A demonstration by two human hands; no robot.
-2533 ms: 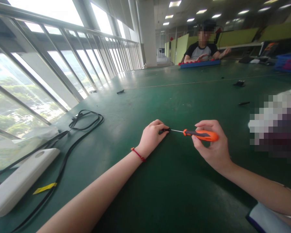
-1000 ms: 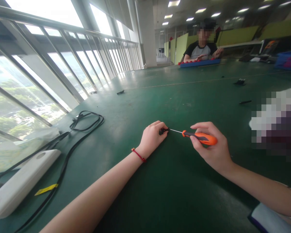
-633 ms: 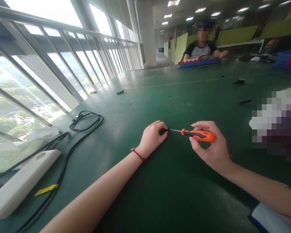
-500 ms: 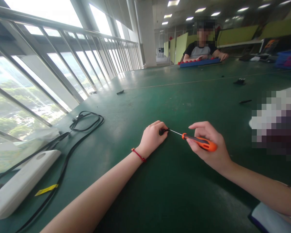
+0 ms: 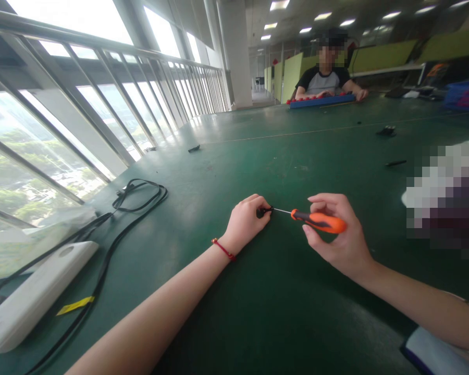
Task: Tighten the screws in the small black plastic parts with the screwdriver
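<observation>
My left hand [image 5: 247, 216], with a red bracelet at the wrist, is closed around a small black part [image 5: 262, 212] low over the table; most of the part is hidden by my fingers. The thin shaft of an orange and black screwdriver [image 5: 324, 222] reaches leftward, its tip meeting the black part. Around its handle curls my right hand [image 5: 346, 237]. The thumb and index finger stand a little off the handle, whose end rests against the palm and the other fingers.
Left on the green table [image 5: 234, 166] lie a white power strip [image 5: 42, 297], a looped black cable [image 5: 113, 245] and a yellow tag [image 5: 75, 305]. Small black pieces [image 5: 386, 131] lie farther back. Across the table sits a person [image 5: 326, 78] behind a blue tray [image 5: 322, 101]. A railing [image 5: 101, 104] runs along the left.
My right thumb and index finger have spread away from the screwdriver's handle, and the handle has turned and tilted slightly. My left hand stays where it was.
</observation>
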